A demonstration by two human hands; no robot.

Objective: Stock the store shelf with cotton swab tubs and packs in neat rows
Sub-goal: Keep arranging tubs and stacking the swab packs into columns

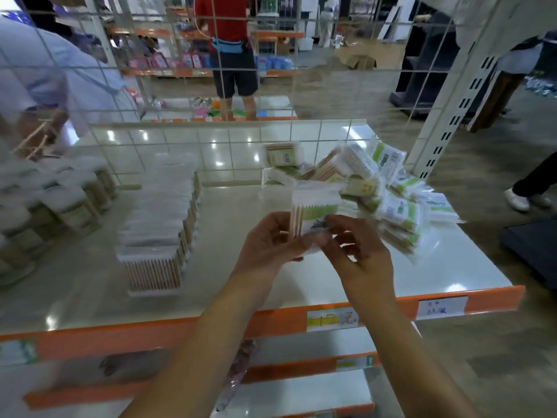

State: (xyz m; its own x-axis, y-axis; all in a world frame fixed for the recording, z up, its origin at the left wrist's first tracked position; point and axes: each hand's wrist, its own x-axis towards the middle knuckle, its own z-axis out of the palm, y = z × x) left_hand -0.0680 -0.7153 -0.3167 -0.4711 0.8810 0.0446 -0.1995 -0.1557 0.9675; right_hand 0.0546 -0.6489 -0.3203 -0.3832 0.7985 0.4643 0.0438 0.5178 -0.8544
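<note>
Left fingers: the left hand curls under and behind the held pack, with the fingertips closing on its lower left edge.
Right fingers: the right hand pinches the pack's lower right corner between thumb and forefinger; the other fingers are loosely bent below it.
Held pack: one clear cotton swab pack with a green and white label, upright between both hands above the shelf, wooden sticks showing along its left side.
Right of the fingers: a loose pile of packs lies jumbled on the shelf, just beyond and to the right of the held one, reaching the shelf's right edge.
Left of the fingers: a neat row of packs stands on edge, running from the front of the shelf toward the wire grid at its back.
Further left: swab tubs stand in close rows; motion blur hides their detail.
Below the wrists: the shelf's orange front edge carries a price label and a second label to its right.
Beyond the grid: a person in a red top stands in the next aisle.
</note>
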